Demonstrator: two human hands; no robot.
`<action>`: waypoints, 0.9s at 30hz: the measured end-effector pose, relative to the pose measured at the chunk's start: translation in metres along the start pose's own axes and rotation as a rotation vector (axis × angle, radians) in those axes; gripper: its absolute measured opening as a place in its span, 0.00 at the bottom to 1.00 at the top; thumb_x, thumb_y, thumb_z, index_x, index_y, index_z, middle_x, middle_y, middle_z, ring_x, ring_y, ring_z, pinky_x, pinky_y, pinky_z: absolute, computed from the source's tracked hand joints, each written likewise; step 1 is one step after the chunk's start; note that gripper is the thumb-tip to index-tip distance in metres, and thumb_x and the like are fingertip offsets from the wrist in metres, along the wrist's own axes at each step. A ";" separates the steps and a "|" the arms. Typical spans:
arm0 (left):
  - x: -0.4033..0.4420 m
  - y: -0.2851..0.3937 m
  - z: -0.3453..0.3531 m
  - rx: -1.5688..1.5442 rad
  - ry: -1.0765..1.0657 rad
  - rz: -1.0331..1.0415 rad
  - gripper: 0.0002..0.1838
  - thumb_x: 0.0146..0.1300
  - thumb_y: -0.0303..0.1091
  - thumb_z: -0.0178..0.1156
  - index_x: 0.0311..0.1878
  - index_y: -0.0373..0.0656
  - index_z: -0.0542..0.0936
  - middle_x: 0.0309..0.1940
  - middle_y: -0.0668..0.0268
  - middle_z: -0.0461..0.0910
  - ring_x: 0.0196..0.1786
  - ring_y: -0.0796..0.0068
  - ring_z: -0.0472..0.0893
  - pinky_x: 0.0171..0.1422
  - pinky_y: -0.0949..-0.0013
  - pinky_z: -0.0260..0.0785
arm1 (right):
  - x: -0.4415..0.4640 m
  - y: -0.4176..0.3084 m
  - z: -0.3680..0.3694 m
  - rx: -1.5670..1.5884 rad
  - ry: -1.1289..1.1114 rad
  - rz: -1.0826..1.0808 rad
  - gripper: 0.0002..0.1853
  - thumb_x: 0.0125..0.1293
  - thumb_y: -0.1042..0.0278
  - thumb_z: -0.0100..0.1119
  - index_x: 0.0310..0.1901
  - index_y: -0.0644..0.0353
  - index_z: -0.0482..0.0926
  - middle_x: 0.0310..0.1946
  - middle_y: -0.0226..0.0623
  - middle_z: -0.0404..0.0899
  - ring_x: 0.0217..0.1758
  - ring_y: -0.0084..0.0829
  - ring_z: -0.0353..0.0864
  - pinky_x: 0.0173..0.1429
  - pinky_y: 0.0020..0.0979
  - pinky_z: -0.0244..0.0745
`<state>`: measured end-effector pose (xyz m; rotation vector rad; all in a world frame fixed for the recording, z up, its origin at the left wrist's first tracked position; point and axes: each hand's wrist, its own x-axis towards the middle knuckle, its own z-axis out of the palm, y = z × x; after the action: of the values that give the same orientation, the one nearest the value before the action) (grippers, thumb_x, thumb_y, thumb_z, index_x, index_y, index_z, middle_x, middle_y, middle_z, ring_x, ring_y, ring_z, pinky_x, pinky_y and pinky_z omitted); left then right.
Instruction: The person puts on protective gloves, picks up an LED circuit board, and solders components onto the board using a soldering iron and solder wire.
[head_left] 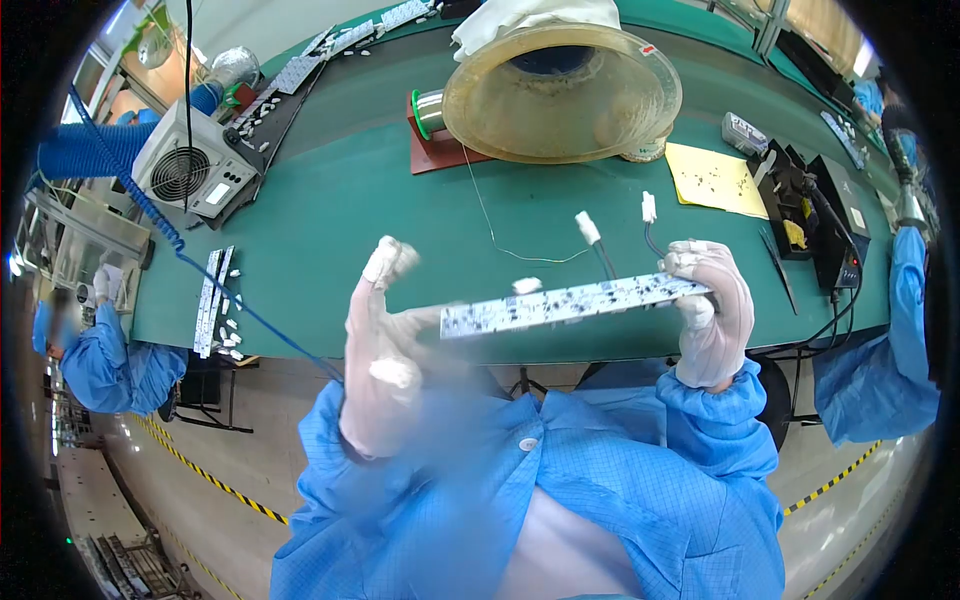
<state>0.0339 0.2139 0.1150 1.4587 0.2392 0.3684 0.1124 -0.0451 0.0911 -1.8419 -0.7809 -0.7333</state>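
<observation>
A long white circuit board [570,303] with many small dark parts is held up level above the bench's front edge. My right hand [712,305], in a pale glove with white fingertips, is closed round the board's right end. My gloved left hand [378,350] is by the left end, fingers apart and one raised; whether a finger touches the board cannot be made out. Dark wires run up from the board to a white connector [587,227] and a second white plug [649,207]. A smaller white piece [527,286] shows behind its upper edge.
A large fume hood cone [560,130] stands at the back beside a solder spool [430,114]. Yellow paper [716,180], tweezers [778,270] and a black soldering station [838,225] are on the right. Left are a fan unit [195,170], a coiled blue cord [250,315] and more boards [212,300]. Co-workers sit at both sides.
</observation>
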 end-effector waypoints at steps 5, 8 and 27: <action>0.005 -0.003 -0.037 0.127 -0.569 -0.221 0.52 0.56 0.71 0.52 0.72 0.43 0.47 0.37 0.43 0.77 0.21 0.61 0.82 0.15 0.75 0.73 | 0.003 -0.001 0.005 0.075 -0.009 0.062 0.21 0.62 0.48 0.58 0.38 0.63 0.79 0.36 0.41 0.83 0.45 0.43 0.81 0.56 0.41 0.71; 0.010 -0.014 -0.030 -0.584 -0.760 -0.541 0.49 0.59 0.62 0.56 0.73 0.44 0.44 0.48 0.32 0.70 0.35 0.47 0.83 0.26 0.62 0.81 | 0.006 -0.002 0.005 0.012 -0.106 -0.031 0.22 0.62 0.47 0.57 0.39 0.63 0.78 0.37 0.40 0.83 0.45 0.44 0.81 0.56 0.42 0.71; 0.017 -0.020 -0.067 -0.093 -0.271 0.022 0.30 0.61 0.37 0.57 0.63 0.31 0.63 0.46 0.42 0.77 0.15 0.85 0.68 0.16 0.84 0.60 | 0.021 -0.040 0.053 -0.565 -0.571 0.256 0.16 0.56 0.55 0.65 0.46 0.46 0.80 0.23 0.37 0.79 0.26 0.36 0.79 0.33 0.36 0.74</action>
<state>0.0261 0.2805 0.0893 1.4031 -0.0119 0.1930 0.1017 0.0214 0.1101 -2.6699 -0.7055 -0.2615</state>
